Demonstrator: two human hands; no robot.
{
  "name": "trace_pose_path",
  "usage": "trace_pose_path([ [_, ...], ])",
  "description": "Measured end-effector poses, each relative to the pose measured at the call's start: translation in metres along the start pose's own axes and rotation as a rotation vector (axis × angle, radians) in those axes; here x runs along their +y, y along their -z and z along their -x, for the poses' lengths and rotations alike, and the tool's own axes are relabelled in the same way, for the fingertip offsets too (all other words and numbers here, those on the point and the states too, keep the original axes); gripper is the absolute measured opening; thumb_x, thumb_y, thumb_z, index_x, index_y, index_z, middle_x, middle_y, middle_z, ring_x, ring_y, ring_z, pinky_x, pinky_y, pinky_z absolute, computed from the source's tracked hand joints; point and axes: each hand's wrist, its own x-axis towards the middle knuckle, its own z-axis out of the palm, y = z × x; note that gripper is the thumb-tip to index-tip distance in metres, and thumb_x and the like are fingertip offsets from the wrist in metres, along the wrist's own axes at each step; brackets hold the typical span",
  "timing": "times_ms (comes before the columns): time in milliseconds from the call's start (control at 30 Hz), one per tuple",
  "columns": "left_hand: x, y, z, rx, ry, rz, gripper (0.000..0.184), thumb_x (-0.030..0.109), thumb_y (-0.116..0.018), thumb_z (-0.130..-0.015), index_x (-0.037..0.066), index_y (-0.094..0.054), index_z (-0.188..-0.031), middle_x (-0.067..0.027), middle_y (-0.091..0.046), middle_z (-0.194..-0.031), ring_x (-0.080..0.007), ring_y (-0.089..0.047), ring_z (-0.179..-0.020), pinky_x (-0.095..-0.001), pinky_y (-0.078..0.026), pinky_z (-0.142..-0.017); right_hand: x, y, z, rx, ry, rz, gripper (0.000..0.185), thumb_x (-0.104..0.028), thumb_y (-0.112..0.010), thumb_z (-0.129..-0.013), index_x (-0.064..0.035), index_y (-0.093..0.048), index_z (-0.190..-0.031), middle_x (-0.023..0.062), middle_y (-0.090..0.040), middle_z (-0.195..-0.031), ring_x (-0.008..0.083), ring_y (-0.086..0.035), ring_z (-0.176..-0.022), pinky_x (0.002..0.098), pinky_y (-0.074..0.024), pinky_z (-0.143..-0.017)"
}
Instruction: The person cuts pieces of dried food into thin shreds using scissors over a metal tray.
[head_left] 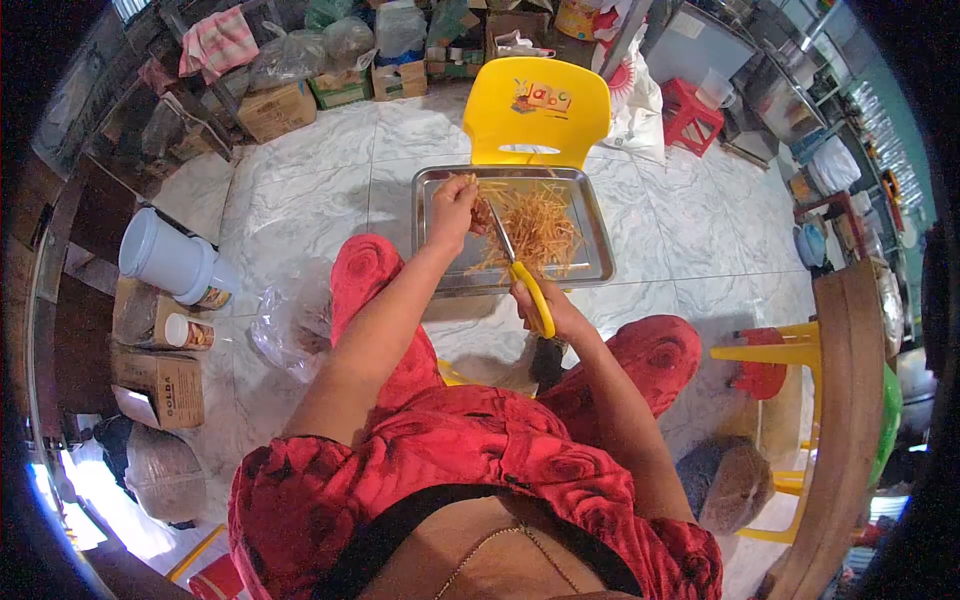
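Observation:
My right hand (556, 312) is closed round the yellow handles of a pair of scissors (534, 296). The metal blades point up and left over a rectangular metal tray (598, 225). Held over the tray's left part, my left hand (455, 212) pinches some thin brownish dried strips (483, 214), right beside the blades. Whether the blades touch these strips, I cannot tell. A loose pile of tan, straw-like strips (545, 230) lies in the tray, to the right of the scissors. The palm side of my left hand is hidden.
Behind the tray stands a yellow chair back (537, 95). Pale buckets (165, 250) and cardboard boxes (170, 385) are at left, near a clear plastic bag (290, 325). To the right are a yellow stool (775, 352) and a red stool (690, 115). Bags and boxes line the back.

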Motion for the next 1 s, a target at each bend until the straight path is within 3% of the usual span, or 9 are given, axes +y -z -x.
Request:
trace_pose_path([
  [100, -0.005, 0.001, -0.004, 0.029, -0.104, -0.029, 0.012, 0.015, -0.049, -0.087, 0.004, -0.053, -0.083, -0.0030, -0.053, -0.057, -0.0118, -0.051, -0.038, -0.0244, -0.041, -0.031, 0.001, 0.000, 0.000, -0.010, 0.005, -0.093, 0.036, -0.040, -0.055, -0.083, -0.0062, -0.046, -0.092, -0.0012, -0.044, -0.055, 0.0078, -0.043, -0.040, 0.0220, -0.0378, -0.037],
  [500, -0.007, -0.001, 0.001, -0.011, -0.023, -0.079, 0.011, 0.016, -0.050, -0.087, 0.005, -0.052, -0.086, -0.0027, -0.050, -0.058, -0.0109, -0.051, -0.040, -0.0234, -0.040, -0.031, 0.002, 0.000, -0.002, 0.068, -0.010, 0.049, 0.034, -0.040, -0.054, -0.084, -0.0073, -0.050, -0.090, -0.0015, -0.043, -0.052, 0.0080, -0.044, -0.040, 0.0233, -0.0373, -0.036],
  [567, -0.010, 0.001, 0.000, -0.039, -0.016, -0.112, 0.015, 0.017, -0.048, -0.088, 0.008, -0.054, -0.098, -0.0026, -0.058, -0.072, -0.0111, -0.054, -0.049, -0.0240, -0.040, -0.034, -0.001, 0.000, -0.001, 0.083, 0.024, 0.086, 0.034, -0.040, -0.054, -0.084, -0.0069, -0.050, -0.089, -0.0015, -0.042, -0.051, 0.0084, -0.043, -0.039, 0.0241, -0.0375, -0.036],
  [1000, -0.008, 0.001, -0.001, -0.053, 0.075, -0.034, 0.017, 0.020, -0.046, -0.088, 0.008, -0.052, -0.098, -0.0041, -0.059, -0.074, -0.0121, -0.055, -0.050, -0.0246, -0.043, -0.034, -0.006, 0.002, 0.002, 0.155, -0.102, 0.093, 0.039, -0.040, -0.058, -0.081, -0.0055, -0.055, -0.098, 0.0008, -0.045, -0.051, 0.0092, -0.044, -0.038, 0.0242, -0.0368, -0.034],
])
